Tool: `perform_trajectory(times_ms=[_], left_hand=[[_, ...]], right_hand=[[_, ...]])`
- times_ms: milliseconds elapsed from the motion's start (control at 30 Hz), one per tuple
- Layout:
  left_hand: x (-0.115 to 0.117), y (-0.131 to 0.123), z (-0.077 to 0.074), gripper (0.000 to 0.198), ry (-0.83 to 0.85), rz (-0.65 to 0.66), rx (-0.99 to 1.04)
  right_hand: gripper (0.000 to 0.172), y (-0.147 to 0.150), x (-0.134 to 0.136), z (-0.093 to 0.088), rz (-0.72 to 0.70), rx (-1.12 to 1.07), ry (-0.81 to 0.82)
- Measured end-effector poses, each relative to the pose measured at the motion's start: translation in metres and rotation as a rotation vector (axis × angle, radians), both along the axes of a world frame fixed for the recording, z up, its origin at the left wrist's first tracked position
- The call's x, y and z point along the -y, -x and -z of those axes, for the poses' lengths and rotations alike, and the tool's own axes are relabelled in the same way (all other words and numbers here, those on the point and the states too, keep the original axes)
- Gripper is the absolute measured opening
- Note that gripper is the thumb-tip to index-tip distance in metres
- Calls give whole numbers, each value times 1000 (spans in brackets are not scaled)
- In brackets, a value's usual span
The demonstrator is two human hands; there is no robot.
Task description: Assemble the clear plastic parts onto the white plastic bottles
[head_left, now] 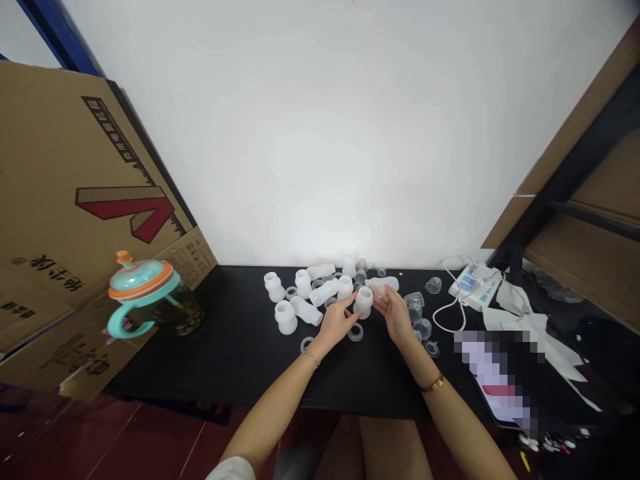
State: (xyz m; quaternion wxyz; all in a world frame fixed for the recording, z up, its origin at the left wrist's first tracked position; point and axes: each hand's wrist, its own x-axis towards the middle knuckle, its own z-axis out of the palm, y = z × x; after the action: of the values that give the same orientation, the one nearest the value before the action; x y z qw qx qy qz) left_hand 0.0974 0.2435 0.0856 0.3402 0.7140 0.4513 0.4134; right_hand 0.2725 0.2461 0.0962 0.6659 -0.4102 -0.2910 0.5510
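Observation:
My left hand (338,321) rests on the black table (240,347) with its fingers curled against a small white plastic bottle (363,301) that stands upright. My right hand (395,313) is just right of that bottle, and its fingers pinch a small clear plastic piece (379,290) above the bottle's top. Several more white bottles (305,293) lie and stand in a cluster behind and to the left of my hands. Clear rings (355,333) lie loose on the table near my left hand.
Clear caps (423,328) are scattered right of my right hand. A white power strip with a cable (474,283) lies at the back right. A teal and orange handled jug (150,300) stands at the left beside a big cardboard box (65,200). White papers (530,333) lie at the right.

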Motion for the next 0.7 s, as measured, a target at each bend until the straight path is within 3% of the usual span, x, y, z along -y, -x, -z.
perform_trajectory(times_ms=[200,433,700], left_hand=[[2,0,-6,51,-84,-11,1],[10,-1,-14,56,-8,-6,73],[3,9,-20,46,85,-82,514]], right_hand=[[31,2,4,-8,-52,2,-75],[32,4,9,-15,-126,-47,-152],[29,-2,7,-16,-223,-86,-64]])
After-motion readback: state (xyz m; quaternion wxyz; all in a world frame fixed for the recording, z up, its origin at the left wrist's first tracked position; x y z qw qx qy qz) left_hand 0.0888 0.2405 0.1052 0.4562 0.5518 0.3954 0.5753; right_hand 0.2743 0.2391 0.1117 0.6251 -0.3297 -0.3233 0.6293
